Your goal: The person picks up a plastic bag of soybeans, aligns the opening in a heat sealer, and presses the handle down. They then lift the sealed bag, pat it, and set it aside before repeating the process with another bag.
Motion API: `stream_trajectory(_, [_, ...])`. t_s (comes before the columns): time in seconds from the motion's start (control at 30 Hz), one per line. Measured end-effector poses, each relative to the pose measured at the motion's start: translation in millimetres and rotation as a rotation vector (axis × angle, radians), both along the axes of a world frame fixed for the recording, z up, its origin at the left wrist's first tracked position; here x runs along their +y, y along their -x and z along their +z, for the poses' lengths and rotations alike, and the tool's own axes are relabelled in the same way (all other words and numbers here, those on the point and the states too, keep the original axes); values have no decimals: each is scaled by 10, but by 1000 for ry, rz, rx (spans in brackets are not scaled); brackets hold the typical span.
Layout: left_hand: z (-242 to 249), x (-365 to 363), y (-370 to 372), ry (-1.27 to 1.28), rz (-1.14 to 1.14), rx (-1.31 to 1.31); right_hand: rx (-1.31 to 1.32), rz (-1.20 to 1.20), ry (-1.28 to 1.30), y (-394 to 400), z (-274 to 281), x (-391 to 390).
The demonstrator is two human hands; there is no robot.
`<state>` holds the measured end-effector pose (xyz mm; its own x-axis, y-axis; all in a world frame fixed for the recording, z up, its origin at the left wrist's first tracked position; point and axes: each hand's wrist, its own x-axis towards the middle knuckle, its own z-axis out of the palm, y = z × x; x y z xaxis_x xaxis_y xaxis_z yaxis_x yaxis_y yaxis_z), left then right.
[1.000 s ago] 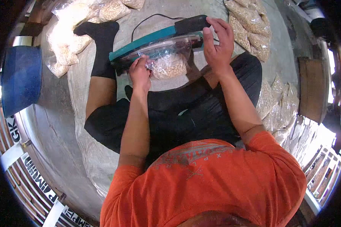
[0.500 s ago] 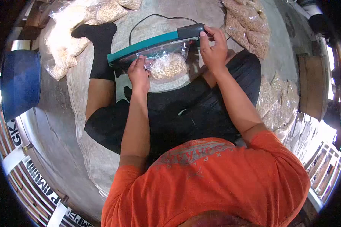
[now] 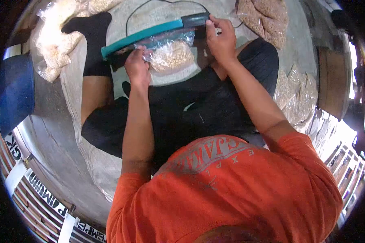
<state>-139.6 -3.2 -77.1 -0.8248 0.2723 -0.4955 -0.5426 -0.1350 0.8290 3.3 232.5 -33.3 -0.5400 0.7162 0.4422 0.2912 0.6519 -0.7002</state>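
Observation:
A clear plastic bag of pale beans or grains (image 3: pixel 172 57) hangs with its upper edge in a green impulse sealer (image 3: pixel 146 33), bulging toward my lap. My left hand (image 3: pixel 137 69) pinches the bag's left side just below the sealer's arm. At the other end, my right hand (image 3: pixel 223 39) has its thumb and fingers closed on the sealer's black handle (image 3: pixel 194 20). The green arm lies low across the top of the bag. Its base is mostly hidden in shadow behind the bag.
Filled clear bags lie at the upper left (image 3: pixel 54 48), the upper right (image 3: pixel 263 22) and by my right knee (image 3: pixel 296 97). A black cord (image 3: pixel 144 6) loops behind the sealer. A blue container (image 3: pixel 16 91) stands at the left, and a pale woven sheet (image 3: pixel 73 97) covers the floor.
My view has shifted, so the sealer, bag and both hands appear a little farther left and higher. Both hands keep their holds.

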Motion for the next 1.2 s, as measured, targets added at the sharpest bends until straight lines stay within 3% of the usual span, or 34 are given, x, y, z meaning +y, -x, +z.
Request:
stream_trajectory(0.13, [-32,10,-22,-28,33,4,-162,-101,276,-21,-12,-68])
stream_trajectory(0.33, [38,-13,-35,-73,23,-25,-182,-103,367,-27,11,-82])
stream_trajectory(0.97, [113,-67,-77,-57,-1,-23,-194,-83,316,-24,-21,-70])
stream_trajectory(1.2, [33,-156,-73,-34,184,-76,-209,-76,318,3,7,-89])
